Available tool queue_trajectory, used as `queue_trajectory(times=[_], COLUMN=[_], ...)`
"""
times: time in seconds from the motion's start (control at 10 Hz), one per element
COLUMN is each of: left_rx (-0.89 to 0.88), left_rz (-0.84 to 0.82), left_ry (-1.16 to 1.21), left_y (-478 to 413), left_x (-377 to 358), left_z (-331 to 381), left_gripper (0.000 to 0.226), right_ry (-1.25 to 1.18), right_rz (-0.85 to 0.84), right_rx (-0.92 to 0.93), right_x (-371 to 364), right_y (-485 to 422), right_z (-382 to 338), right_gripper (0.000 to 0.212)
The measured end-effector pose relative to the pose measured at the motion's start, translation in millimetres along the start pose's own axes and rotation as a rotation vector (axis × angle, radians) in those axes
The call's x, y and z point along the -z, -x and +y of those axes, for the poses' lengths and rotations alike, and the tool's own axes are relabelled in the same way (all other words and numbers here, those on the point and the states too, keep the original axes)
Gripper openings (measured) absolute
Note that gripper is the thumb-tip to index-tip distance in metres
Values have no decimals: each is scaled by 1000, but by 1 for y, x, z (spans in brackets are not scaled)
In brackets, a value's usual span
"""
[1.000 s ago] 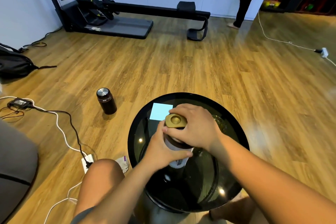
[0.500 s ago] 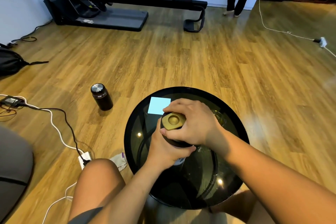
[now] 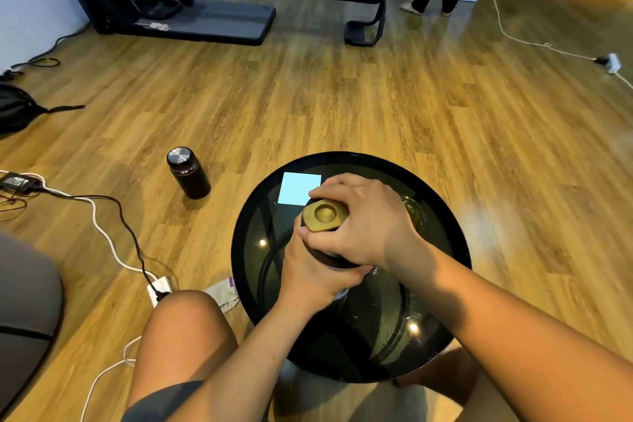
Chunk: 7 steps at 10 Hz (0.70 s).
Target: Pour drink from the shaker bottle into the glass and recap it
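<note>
The shaker bottle stands upright on the round black glass table (image 3: pixel 246 233), and its gold cap (image 3: pixel 323 216) faces up. My left hand (image 3: pixel 308 279) wraps the bottle's body from the left. My right hand (image 3: pixel 363 223) grips the dark lid ring just under the cap, with fingers curled over it. Most of the bottle's body is hidden by both hands. The clear glass (image 3: pixel 416 214) sits on the table behind my right hand, only its rim showing.
A pale blue square card (image 3: pixel 298 187) lies at the table's far left. A dark flask with a steel lid (image 3: pixel 188 173) stands on the wood floor to the left. Cables and a power strip (image 3: pixel 159 288) run beside my knee. A person stands far back.
Both hands keep their hold on the bottle and lid. My right hand has turned slightly around the cap. The head camera has tilted down a little.
</note>
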<state>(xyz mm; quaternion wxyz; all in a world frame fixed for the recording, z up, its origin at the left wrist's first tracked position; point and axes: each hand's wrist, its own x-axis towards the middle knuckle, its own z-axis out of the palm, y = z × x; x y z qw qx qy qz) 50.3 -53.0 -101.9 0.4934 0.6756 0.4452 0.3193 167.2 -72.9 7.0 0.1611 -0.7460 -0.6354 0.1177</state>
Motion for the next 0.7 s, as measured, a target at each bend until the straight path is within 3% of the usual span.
queue_trajectory(times=[0.5, 0.6, 0.7], left_rx=[-15, 2, 17], left_rz=[-9, -84, -400], left_ry=[64, 73, 58], left_y=[-2, -4, 0], left_x=[-3, 4, 37], left_z=[1, 1, 7], left_gripper=[94, 96, 113], right_ry=[9, 24, -1], right_rz=[60, 47, -150], right_rx=[-6, 11, 37], right_x=[-5, -2, 7], right_y=[1, 0, 9], right_z=[-1, -2, -3], right_gripper=[65, 71, 92])
